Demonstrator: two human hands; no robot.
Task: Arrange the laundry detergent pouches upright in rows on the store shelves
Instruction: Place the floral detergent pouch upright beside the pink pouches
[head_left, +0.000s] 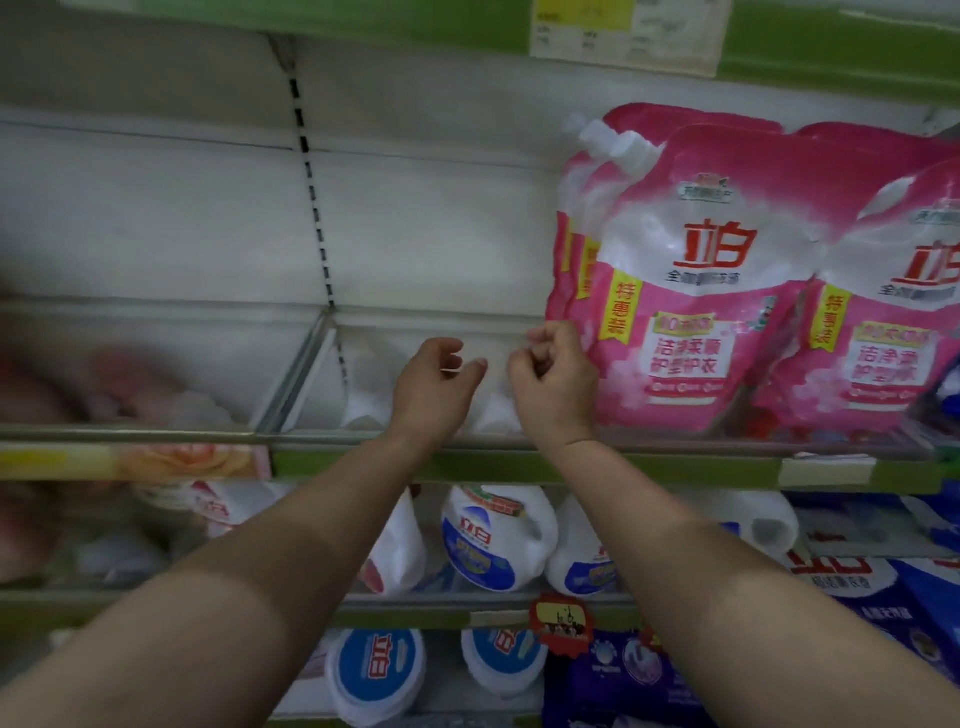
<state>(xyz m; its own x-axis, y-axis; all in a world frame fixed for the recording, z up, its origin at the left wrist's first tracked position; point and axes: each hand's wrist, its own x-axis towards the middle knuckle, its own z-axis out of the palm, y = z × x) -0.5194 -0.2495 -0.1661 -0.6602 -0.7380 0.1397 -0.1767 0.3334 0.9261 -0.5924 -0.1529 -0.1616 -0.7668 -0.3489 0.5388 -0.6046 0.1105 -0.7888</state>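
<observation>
- Nearest, two bare forearms reach up from the bottom edge toward the middle shelf (519, 465), whose green front rail runs across the view.
- Below that rail, white detergent jugs (496, 535) with blue labels stand in a row, and blue packs (883, 587) sit to their right.
- Just above the rail, the left hand (434, 384) hangs over a bare stretch of shelf floor, fingers loosely curled and holding nothing.
- Beside it, the right hand (553, 379) is clenched into a loose fist; its knuckles lie right against the lower left edge of the nearest pink pouch (691, 291), but whether any finger pinches that edge cannot be told.
- That pouch stands upright at the front of the shelf, to the right of both hands, its white spout at the upper left corner.
- Directly behind it another pink pouch (563, 249) shows only as a strip along its left side.
- To its right, a second front pouch (883, 312) stands upright as well, touching the first and cut off by the frame edge.
- Farther back, the white back panel (182, 208) with a slotted upright closes the shelf.
- Far left, blurred pink shapes (130, 384) lie low on the neighbouring section.
</observation>
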